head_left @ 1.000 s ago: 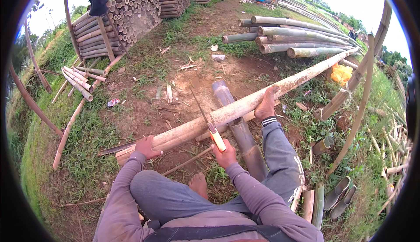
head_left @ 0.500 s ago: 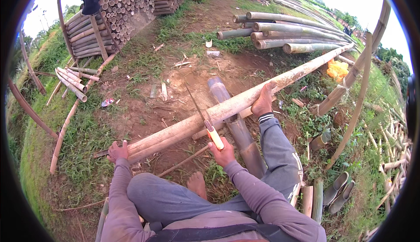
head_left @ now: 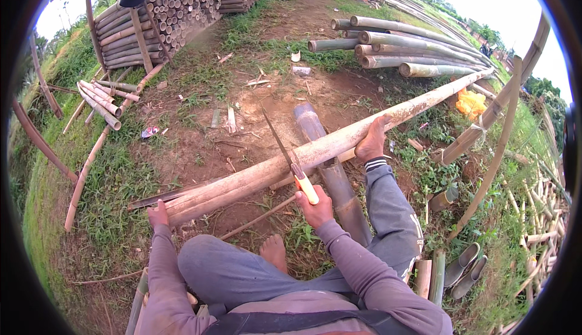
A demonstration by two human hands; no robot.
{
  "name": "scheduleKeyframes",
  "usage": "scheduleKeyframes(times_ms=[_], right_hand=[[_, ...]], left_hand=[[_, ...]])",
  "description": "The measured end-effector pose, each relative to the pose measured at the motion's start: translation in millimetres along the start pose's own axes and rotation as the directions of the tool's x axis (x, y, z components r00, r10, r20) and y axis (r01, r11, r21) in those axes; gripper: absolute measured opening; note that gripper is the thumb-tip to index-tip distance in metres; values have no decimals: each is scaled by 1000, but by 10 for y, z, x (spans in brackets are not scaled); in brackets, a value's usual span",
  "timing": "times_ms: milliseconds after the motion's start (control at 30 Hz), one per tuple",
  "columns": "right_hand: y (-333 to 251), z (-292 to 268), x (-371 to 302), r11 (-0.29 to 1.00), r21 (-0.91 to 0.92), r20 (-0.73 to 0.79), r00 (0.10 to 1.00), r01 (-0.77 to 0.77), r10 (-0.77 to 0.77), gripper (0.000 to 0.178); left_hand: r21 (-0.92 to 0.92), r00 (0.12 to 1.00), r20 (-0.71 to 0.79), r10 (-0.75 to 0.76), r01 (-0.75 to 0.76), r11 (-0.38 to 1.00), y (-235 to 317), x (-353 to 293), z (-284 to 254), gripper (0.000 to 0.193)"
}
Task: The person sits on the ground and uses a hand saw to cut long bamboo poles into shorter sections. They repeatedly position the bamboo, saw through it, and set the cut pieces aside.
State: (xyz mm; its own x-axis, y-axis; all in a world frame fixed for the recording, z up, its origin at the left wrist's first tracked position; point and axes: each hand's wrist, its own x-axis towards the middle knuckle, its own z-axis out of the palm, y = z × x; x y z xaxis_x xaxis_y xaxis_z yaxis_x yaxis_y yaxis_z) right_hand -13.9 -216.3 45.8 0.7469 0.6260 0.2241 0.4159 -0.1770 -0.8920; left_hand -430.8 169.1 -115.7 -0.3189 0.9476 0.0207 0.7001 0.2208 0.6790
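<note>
A long, pale bamboo pole [head_left: 248, 185] slants from my lower left up to the far right. At its near-left end my left hand [head_left: 159, 215] is closed round the edge, fingers partly hidden. My right hand [head_left: 315, 206] grips a handsaw [head_left: 307, 188] by its yellowish handle. The narrow dark blade lies across the pole, its tip pointing away beyond it. Under the pole runs a thick dark bamboo log [head_left: 345, 199], roughly crosswise. My bare right foot [head_left: 372, 140] presses on the pole to the right of the saw.
A split bamboo strip [head_left: 176, 195] lies behind the pole's left end. Bamboo poles [head_left: 418, 47] are piled at the far right, and cut lengths are stacked [head_left: 182, 8] at the far left. Boots [head_left: 465, 268] and an upright bamboo post [head_left: 497, 147] stand at right.
My left hand and the pole's left end have come slightly nearer me, uncovering more of the split strip. The right hand with the saw has shifted a little rightward in view.
</note>
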Motion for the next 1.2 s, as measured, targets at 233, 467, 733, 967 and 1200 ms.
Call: scheduleKeyframes(times_ms=[233,467,733,967,1200], right_hand=[[-247,86,129,990,-140,3,1000,-3,3,49],[-14,98,80,989,37,-12,990,140,-139,46],[-226,22,679,987,-108,103,986,-120,131,47],[-360,-131,-1,995,-28,137,986,-92,95,39],[-364,-742,-1047,962,234,103,987,-141,120,50]], left_hand=[[234,989,126,-79,48,971,-190,-111,53,80],[201,995,83,-58,40,979,-323,-7,206,73],[187,990,132,-38,13,982,-186,-25,188,71],[244,985,167,-38,-4,970,-215,-58,136,72],[295,989,124,-81,41,955,-152,-129,-98,73]])
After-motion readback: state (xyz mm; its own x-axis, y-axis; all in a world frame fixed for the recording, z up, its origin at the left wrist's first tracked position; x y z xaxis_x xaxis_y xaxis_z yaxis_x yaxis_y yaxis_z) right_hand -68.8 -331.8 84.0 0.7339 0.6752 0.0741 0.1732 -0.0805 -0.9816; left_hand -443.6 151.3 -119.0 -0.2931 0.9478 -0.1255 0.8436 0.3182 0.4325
